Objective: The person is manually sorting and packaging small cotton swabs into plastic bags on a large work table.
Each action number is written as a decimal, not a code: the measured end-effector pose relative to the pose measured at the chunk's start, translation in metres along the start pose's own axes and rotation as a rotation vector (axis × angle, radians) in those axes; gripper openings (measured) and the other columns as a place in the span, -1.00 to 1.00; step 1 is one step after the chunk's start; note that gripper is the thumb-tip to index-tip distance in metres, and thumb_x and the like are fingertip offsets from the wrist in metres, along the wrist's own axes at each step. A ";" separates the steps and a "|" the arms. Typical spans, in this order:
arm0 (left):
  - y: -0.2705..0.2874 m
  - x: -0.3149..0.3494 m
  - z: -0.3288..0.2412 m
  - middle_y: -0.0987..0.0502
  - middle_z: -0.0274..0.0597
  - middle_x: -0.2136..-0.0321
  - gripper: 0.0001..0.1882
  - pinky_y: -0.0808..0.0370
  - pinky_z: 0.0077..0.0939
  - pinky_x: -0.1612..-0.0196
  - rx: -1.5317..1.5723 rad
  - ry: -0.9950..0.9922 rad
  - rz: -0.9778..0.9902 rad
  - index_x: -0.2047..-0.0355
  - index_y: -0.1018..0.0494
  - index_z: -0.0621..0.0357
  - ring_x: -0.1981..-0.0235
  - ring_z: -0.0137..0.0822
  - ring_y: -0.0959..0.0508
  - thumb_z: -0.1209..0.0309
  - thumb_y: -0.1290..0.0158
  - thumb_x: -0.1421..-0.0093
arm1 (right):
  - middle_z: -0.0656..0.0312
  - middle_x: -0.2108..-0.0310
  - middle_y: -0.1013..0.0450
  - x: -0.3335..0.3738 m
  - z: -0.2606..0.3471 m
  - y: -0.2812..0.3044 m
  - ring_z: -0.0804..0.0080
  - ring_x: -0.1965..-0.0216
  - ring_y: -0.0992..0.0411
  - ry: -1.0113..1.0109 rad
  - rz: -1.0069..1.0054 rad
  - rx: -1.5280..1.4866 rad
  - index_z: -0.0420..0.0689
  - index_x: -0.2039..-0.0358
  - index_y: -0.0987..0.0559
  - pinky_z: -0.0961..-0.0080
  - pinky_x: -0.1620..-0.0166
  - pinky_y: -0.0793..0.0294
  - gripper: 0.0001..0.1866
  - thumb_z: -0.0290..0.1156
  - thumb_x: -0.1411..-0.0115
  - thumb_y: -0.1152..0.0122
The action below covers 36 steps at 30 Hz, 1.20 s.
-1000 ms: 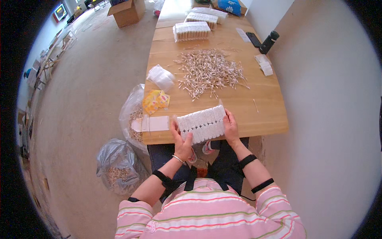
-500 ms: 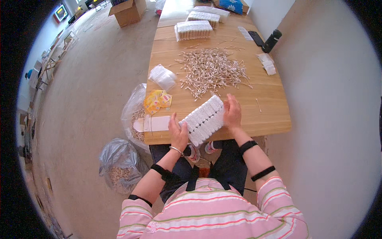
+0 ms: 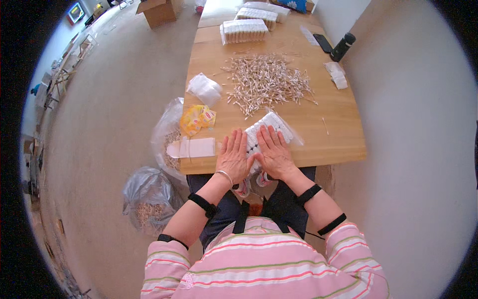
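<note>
A pack of bundled cotton swabs [image 3: 272,119], white-tipped and in clear plastic, lies at a slant over the near edge of the table. My right hand [image 3: 275,154] is pressed flat on top of it, fingers stretched out. My left hand [image 3: 234,157] lies flat along the pack's left side, fingers straight, thumb meeting the right thumb. Both hands hide much of the pack. Just left of my left hand is a white paper strip [image 3: 200,148] with a band across it. Farther off spreads a heap of loose cotton swabs [image 3: 266,82].
Yellow packets [image 3: 196,119] and folded clear bags [image 3: 204,88] lie at the table's left edge. More swab packs [image 3: 244,32] stand at the far end. A phone [image 3: 322,43] and dark bottle [image 3: 342,47] sit far right. Bags of swabs [image 3: 149,212] stand on the floor, left.
My hands have gone from the pack's two sides to lying flat over it, close together. The pack now shows less of its top, and its loose plastic sticks out at the right.
</note>
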<state>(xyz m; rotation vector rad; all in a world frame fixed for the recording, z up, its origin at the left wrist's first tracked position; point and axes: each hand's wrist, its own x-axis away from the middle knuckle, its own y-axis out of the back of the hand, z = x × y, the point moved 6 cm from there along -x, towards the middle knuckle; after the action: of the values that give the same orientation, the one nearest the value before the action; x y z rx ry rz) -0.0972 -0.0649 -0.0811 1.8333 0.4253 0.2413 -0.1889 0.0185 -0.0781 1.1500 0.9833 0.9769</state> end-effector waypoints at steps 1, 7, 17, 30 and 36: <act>0.001 0.001 0.001 0.09 0.10 -0.27 -0.26 0.27 -0.22 -0.31 -0.005 -0.002 -0.008 -0.23 0.10 0.34 -0.32 -0.05 0.15 0.07 0.20 -0.22 | 0.07 -0.31 0.13 0.002 -0.001 0.002 0.12 -0.33 0.23 0.002 -0.009 0.003 -0.20 -0.24 -0.05 0.14 -0.30 0.28 -0.30 -0.02 -0.22 0.17; 0.002 0.023 0.037 0.00 0.16 -0.22 -0.33 0.09 -0.21 -0.29 0.490 0.120 -0.330 -0.21 0.06 0.37 -0.27 0.04 0.02 0.42 0.07 -0.14 | 0.13 -0.31 0.10 0.019 0.030 0.013 0.14 -0.33 0.23 0.193 0.027 -0.088 -0.13 -0.23 -0.12 0.15 -0.31 0.32 -0.26 0.06 -0.15 0.09; -0.012 0.020 0.038 -0.21 0.17 -0.07 -0.47 -0.16 -0.29 -0.17 0.672 0.161 -0.211 -0.14 -0.10 0.36 -0.11 0.06 -0.23 0.46 0.12 -0.17 | 0.01 -0.31 0.15 0.025 0.000 0.008 0.11 -0.34 0.28 -0.005 -0.137 -0.147 -0.22 -0.24 -0.05 0.15 -0.31 0.34 -0.18 0.16 -0.17 0.19; -0.017 0.025 0.037 -0.22 0.20 -0.05 -0.47 -0.15 -0.25 -0.17 0.567 0.189 -0.308 -0.15 -0.09 0.36 -0.11 0.09 -0.22 0.44 0.13 -0.18 | -0.04 -0.29 0.09 -0.009 -0.023 0.005 0.11 -0.33 0.19 -0.048 0.040 -0.079 -0.29 -0.22 -0.04 0.18 -0.31 0.30 -0.19 0.10 -0.18 0.12; -0.001 0.008 0.043 -0.20 0.21 -0.09 -0.44 -0.15 -0.23 -0.17 0.563 0.165 -0.312 -0.15 -0.07 0.36 -0.12 0.10 -0.21 0.43 0.10 -0.16 | -0.16 -0.27 0.12 0.011 -0.087 0.008 -0.02 -0.31 0.19 -0.502 -0.565 -0.514 -0.35 -0.22 0.01 0.20 -0.31 0.25 -0.31 -0.09 -0.27 0.21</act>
<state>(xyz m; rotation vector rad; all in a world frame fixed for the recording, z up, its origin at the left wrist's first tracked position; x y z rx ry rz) -0.0739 -0.0991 -0.0953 2.2621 0.9598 0.0566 -0.2694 0.0529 -0.0825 0.5817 0.5465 0.4071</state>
